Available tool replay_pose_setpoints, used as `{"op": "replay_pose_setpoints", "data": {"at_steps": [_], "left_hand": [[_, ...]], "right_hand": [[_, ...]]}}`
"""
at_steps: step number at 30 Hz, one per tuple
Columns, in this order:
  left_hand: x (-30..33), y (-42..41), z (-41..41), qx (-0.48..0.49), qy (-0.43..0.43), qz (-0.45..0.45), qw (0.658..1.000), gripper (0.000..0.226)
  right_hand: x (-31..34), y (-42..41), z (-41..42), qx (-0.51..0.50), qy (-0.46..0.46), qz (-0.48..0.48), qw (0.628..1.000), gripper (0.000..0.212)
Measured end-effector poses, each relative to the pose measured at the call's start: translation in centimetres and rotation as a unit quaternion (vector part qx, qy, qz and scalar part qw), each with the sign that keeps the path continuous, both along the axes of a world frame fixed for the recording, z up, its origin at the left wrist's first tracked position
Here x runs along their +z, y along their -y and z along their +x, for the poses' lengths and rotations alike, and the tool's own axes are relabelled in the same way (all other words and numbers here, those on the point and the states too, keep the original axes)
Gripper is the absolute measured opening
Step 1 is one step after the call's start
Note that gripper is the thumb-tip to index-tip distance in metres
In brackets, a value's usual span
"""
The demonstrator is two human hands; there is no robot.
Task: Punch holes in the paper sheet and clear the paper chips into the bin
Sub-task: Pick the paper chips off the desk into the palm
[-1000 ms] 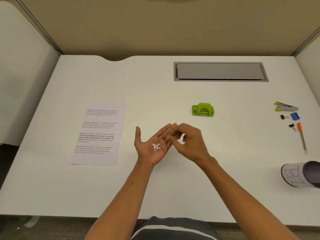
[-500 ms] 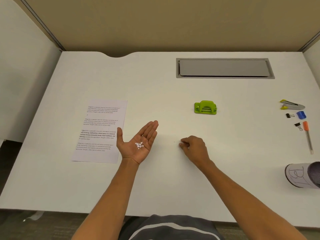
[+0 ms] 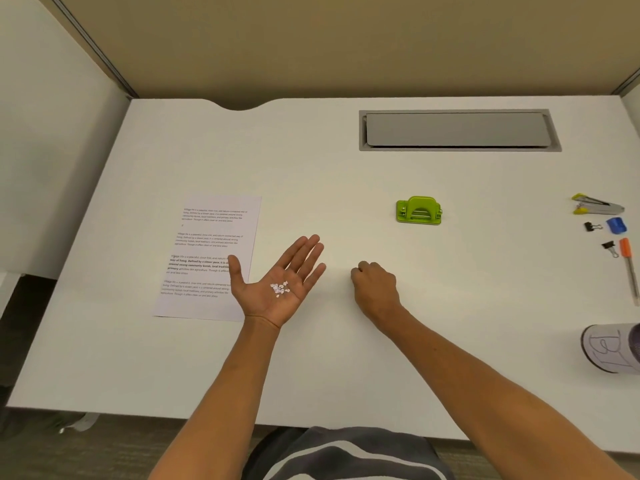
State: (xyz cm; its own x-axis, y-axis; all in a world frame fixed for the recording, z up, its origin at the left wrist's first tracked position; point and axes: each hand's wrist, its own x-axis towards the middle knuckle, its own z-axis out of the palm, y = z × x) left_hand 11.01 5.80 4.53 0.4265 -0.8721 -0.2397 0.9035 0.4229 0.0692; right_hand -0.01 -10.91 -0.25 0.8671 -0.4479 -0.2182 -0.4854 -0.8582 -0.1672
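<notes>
Head view: white desk [image 3: 346, 174], seen from above.
Left hand [image 3: 277, 282]: palm up, fingers straight and spread; carries a small heap of paper chips [image 3: 279, 289] in the palm.
Right hand [image 3: 375, 289]: knuckles up on the desk, fingers curled under; cannot tell if they pinch anything.
Paper sheet [image 3: 207, 258]: flat, just left of the left hand, thumb overlapping its right edge.
Hole punch [image 3: 418, 211]: green, beyond the right hand, well apart.
Bin [image 3: 611, 348]: lying on its side at right edge, labelled.
</notes>
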Motion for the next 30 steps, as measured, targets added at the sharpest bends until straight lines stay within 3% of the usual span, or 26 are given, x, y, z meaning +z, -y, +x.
{"op": "replay_pose_setpoints", "data": {"at_steps": [4,11,16,18,20,22,24,27,30], "left_hand": [[0.0,0.4,-0.4,-0.003,-0.006,-0.011,1.0,0.117],[0.2,0.1,-1.2,-0.013,-0.016,-0.018,1.0,0.118],[-0.1,-1.6,-0.8,0.002,-0.022,-0.019,1.0,0.119],[-0.2,-2.5,-0.8,0.019,-0.017,-0.01,1.0,0.118],[-0.6,-3.3,-0.7,0.033,-0.018,0.007,0.999,0.117],[-0.7,-3.7,-0.7,0.041,-0.021,0.013,0.999,0.117],[-0.8,-3.5,-0.6,0.036,-0.021,0.02,0.999,0.116],[-0.4,-2.1,-0.8,0.01,-0.01,0.034,0.999,0.116],[0.3,0.0,-1.3,-0.03,-0.011,0.019,0.999,0.117]], "right_hand": [[-0.1,-0.1,0.0,0.022,0.009,-0.04,0.999,0.036],[-0.8,0.0,-0.1,0.015,0.025,-0.083,0.996,0.03],[0.3,-0.2,0.5,0.005,-0.067,-0.105,0.992,0.016],[0.0,0.5,0.7,-0.033,-0.082,-0.056,0.995,0.019],[0.5,1.5,0.3,-0.127,-0.056,0.067,0.988,0.021],[1.7,2.6,-0.4,-0.252,0.009,0.231,0.94,0.024],[3.8,2.9,-0.7,-0.3,0.069,0.322,0.896,0.034],[8.8,1.0,0.0,-0.257,0.123,0.427,0.858,0.031],[13.1,-1.7,1.2,-0.164,0.13,0.415,0.885,0.025]]}}
